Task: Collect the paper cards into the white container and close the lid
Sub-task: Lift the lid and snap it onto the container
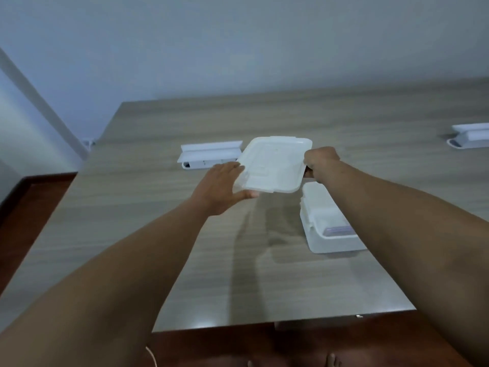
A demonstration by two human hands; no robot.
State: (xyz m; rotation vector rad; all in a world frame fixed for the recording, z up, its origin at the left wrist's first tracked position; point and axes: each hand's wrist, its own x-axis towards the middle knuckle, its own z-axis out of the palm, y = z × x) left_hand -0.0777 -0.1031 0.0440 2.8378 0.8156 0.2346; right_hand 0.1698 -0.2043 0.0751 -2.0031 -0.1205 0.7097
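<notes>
Table (158, 260) carries everything; no loose paper cards show on its bare surface, so collection looks finished, judging from this view alone. White container (325, 234) sits on the table below and toward the body from the right hand, partly hidden under that forearm, top uncovered; a pale flat stack shows inside (probably the cards, too blurred to confirm). Lid (275, 165) is held in the air between both hands, tilted, not yet over the container. Left hand (222, 189) grips the lid's near-left edge, thumb under, fingers on top. Right hand (321, 162) is closed on the lid's right edge. Remaining: bring lid over the container, seat it, press its clips shut. Beyond the left hand lies a white bracket-like fixture (209, 156), a second one (468, 136) far outboard of the right hand; neither is involved.
</notes>
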